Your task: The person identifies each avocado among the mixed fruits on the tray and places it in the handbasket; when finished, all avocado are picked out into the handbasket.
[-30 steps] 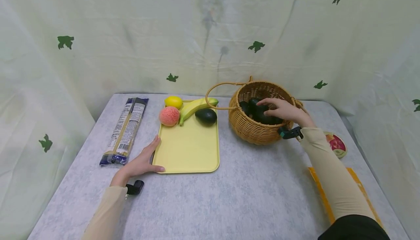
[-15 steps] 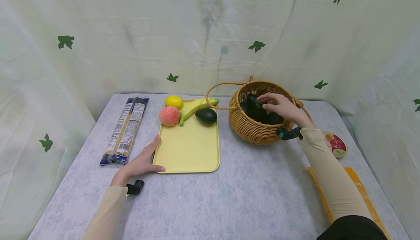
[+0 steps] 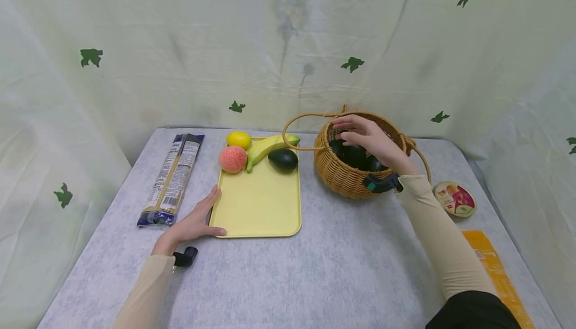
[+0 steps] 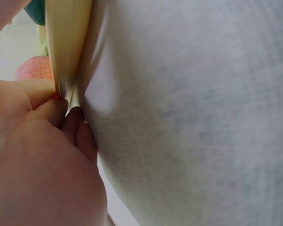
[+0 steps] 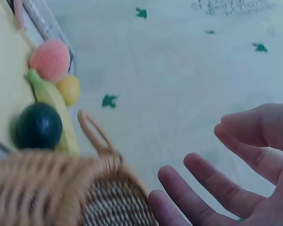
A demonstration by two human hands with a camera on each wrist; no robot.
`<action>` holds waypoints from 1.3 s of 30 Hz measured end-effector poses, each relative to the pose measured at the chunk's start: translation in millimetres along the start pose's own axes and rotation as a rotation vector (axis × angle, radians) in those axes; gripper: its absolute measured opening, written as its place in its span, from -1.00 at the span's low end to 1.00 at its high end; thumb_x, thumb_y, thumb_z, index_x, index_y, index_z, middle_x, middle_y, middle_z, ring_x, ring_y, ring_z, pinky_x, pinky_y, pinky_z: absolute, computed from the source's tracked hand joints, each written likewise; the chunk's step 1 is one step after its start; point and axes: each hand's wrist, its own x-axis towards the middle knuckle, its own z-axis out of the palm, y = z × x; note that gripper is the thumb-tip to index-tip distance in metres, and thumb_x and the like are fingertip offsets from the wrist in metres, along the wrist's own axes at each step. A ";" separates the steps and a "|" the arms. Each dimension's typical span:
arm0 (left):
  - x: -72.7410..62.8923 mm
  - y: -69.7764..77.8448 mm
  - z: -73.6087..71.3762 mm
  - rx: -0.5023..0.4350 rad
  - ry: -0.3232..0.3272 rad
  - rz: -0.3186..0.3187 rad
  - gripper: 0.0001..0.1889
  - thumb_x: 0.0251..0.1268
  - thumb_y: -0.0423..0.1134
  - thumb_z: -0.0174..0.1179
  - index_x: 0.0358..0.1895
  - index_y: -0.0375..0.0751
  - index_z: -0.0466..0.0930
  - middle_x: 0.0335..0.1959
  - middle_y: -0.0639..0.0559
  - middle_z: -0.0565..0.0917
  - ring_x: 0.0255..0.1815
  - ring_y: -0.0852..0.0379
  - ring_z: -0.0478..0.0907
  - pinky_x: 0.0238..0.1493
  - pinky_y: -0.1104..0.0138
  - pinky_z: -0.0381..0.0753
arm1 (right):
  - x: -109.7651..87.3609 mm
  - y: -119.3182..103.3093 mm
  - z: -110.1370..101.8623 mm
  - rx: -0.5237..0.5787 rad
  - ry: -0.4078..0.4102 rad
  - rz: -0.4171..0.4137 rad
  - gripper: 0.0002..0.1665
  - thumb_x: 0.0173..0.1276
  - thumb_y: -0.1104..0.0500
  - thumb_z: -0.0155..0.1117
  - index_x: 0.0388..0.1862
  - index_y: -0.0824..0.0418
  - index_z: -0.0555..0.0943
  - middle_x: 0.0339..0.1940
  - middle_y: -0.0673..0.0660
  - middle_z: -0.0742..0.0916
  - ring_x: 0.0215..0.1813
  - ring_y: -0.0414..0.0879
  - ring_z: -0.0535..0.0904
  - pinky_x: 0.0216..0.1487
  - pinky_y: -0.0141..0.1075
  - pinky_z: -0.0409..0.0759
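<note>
My left hand point(image 3: 192, 225) holds the yellow tray point(image 3: 256, 214) by its near left side, thumb at the front corner. In the left wrist view its fingertips curl in at the tray's rim. My right hand point(image 3: 371, 141) is over the wicker basket point(image 3: 344, 184), fingers spread and holding nothing, as the right wrist view also shows. Several dark green avocados point(image 3: 354, 157) lie in the basket, partly hidden by the hand. At the tray's far end are a banana point(image 3: 265, 150), another avocado point(image 3: 283, 160), a pink bumpy round fruit point(image 3: 232, 159) and a lemon point(image 3: 238, 139).
A long blue and gold packet point(image 3: 173, 181) lies left of the tray. Right of the basket is a round lidded tub point(image 3: 455, 199), with an orange packet point(image 3: 495, 269) nearer, partly under the right arm. The basket handle point(image 3: 292, 124) leans over the banana's end.
My right hand has let go of an avocado in the basket and moved up and left. The avocados have shifted slightly. My left hand stays at the tray.
</note>
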 end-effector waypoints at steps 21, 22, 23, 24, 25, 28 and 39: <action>-2.0 4.0 -1.1 -0.004 0.005 0.004 0.21 0.00 -0.10 0.47 0.51 -0.37 -0.32 0.53 -0.25 -0.36 0.48 -0.33 -0.37 0.35 -0.23 -0.26 | 39.0 15.1 96.7 -0.019 -0.208 -0.090 -0.50 0.47 0.23 0.09 0.35 0.28 0.36 0.32 0.21 0.46 0.30 0.15 0.36 0.23 -0.15 0.40; -2.3 4.4 -1.2 -0.005 0.006 0.005 0.21 0.00 -0.11 0.47 0.51 -0.37 -0.31 0.53 -0.26 -0.36 0.48 -0.32 -0.37 0.35 -0.23 -0.26 | 41.0 18.3 99.3 -0.025 -0.212 -0.097 -0.50 0.47 0.24 0.09 0.35 0.29 0.36 0.33 0.24 0.45 0.31 0.18 0.35 0.24 -0.13 0.38; -2.6 4.4 -1.4 -0.005 0.007 0.005 0.21 0.00 -0.11 0.47 0.51 -0.37 -0.31 0.53 -0.26 -0.36 0.48 -0.32 -0.37 0.35 -0.23 -0.25 | 43.2 21.5 101.7 -0.022 -0.218 -0.104 -0.50 0.46 0.25 0.08 0.35 0.31 0.36 0.33 0.26 0.44 0.32 0.19 0.33 0.27 -0.09 0.35; -2.8 4.5 -1.6 -0.004 0.007 0.006 0.21 0.00 -0.11 0.47 0.51 -0.37 -0.31 0.53 -0.26 -0.36 0.48 -0.33 -0.37 0.35 -0.23 -0.26 | 44.7 24.6 104.2 -0.017 -0.215 -0.095 -0.50 0.46 0.24 0.09 0.34 0.31 0.36 0.33 0.24 0.44 0.34 0.19 0.31 0.29 -0.08 0.32; -2.6 4.9 -1.7 -0.004 0.007 0.007 0.21 -0.01 -0.11 0.47 0.51 -0.37 -0.31 0.53 -0.26 -0.36 0.48 -0.33 -0.37 0.35 -0.23 -0.26 | 46.2 28.0 106.3 -0.018 -0.211 -0.083 -0.50 0.46 0.22 0.10 0.34 0.28 0.38 0.33 0.21 0.45 0.36 0.19 0.28 0.31 -0.09 0.29; -2.4 5.2 -2.0 0.000 0.005 0.008 0.21 -0.01 -0.10 0.47 0.50 -0.39 -0.31 0.52 -0.27 -0.36 0.48 -0.34 -0.37 0.34 -0.23 -0.26 | 48.9 36.4 111.4 -0.025 -0.196 -0.040 -0.52 0.45 0.18 0.13 0.32 0.20 0.42 0.33 0.11 0.46 0.41 0.12 0.21 0.37 -0.03 0.19; -3.5 3.8 -1.5 -0.005 0.008 0.013 0.21 -0.01 -0.11 0.47 0.51 -0.37 -0.32 0.53 -0.26 -0.36 0.48 -0.33 -0.37 0.35 -0.23 -0.26 | 67.5 62.3 125.3 -0.254 -0.237 -0.131 -0.47 0.39 0.21 0.21 0.32 0.24 0.44 0.44 0.30 0.29 0.48 0.01 0.09 0.42 -0.07 0.09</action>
